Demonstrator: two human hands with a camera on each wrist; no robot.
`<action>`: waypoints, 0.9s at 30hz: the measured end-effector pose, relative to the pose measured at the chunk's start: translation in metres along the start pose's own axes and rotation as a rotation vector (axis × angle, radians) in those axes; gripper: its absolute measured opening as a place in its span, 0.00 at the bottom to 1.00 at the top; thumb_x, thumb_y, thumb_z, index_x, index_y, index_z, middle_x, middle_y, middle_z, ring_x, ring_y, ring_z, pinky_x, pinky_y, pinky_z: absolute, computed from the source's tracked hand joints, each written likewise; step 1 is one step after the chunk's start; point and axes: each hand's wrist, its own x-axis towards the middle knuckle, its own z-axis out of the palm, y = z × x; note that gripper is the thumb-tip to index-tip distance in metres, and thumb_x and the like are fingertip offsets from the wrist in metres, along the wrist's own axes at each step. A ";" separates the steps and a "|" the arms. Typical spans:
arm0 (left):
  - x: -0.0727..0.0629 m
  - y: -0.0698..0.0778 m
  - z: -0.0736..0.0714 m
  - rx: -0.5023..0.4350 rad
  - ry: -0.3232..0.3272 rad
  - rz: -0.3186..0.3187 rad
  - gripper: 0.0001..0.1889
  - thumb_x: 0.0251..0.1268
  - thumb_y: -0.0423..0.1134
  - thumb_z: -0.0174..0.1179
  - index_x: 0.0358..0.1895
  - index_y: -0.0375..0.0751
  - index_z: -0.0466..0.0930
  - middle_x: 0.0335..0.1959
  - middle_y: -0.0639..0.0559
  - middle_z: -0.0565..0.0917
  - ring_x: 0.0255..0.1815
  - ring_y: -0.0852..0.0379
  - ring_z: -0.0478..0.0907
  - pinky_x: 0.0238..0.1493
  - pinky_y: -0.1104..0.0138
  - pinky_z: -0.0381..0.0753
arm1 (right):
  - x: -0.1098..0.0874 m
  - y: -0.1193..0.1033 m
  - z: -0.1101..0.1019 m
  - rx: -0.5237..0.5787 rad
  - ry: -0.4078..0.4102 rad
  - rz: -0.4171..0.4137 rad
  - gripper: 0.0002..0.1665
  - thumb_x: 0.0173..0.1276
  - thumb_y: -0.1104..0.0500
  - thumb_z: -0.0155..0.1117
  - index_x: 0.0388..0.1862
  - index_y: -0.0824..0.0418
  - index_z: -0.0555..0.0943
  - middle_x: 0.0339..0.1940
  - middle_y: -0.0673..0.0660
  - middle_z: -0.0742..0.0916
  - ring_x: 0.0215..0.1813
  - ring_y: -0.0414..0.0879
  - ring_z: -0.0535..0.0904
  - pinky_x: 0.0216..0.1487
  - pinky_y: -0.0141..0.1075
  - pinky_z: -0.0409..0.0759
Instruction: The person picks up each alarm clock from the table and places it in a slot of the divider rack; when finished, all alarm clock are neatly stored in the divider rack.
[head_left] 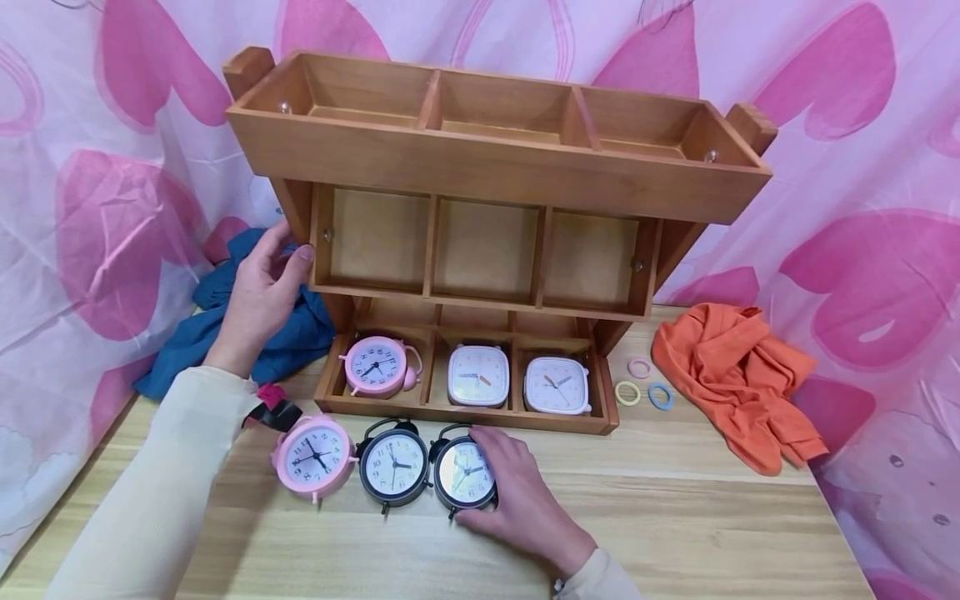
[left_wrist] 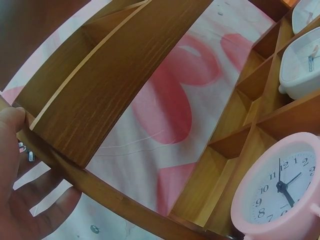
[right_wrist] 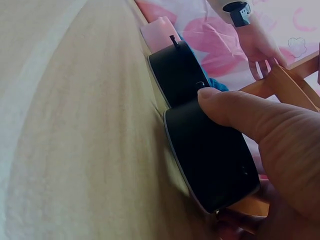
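Note:
My right hand [head_left: 517, 492] grips the rightmost black alarm clock [head_left: 463, 473] at its right side, thumb by the clock's foot and fingers at the far side. Touching or close on its left is a second black alarm clock [head_left: 393, 465], then a pink alarm clock [head_left: 315, 458], all in a row before the wooden rack [head_left: 495, 179]. At the rack's left side, my left hand [head_left: 262, 292] holds the upright, its thumb [left_wrist: 11, 119] in front and the other fingers behind. The rack's bottom tray holds a pink alarm clock [head_left: 375, 367] and two white square clocks [head_left: 478, 377], one per compartment.
The rack's top and middle tiers have three bare compartments each. A blue cloth [head_left: 296, 333] lies behind the left arm. To the right are an orange cloth [head_left: 735, 375] and three small rings [head_left: 627, 393]. A heart-print curtain [head_left: 862, 275] hangs behind.

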 end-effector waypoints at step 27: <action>-0.002 0.002 -0.001 0.018 -0.008 -0.023 0.29 0.75 0.58 0.46 0.77 0.67 0.54 0.77 0.56 0.62 0.73 0.41 0.65 0.67 0.46 0.71 | -0.017 -0.006 -0.045 -0.038 0.329 -0.178 0.60 0.40 0.46 0.83 0.74 0.53 0.66 0.71 0.54 0.73 0.66 0.48 0.68 0.62 0.51 0.77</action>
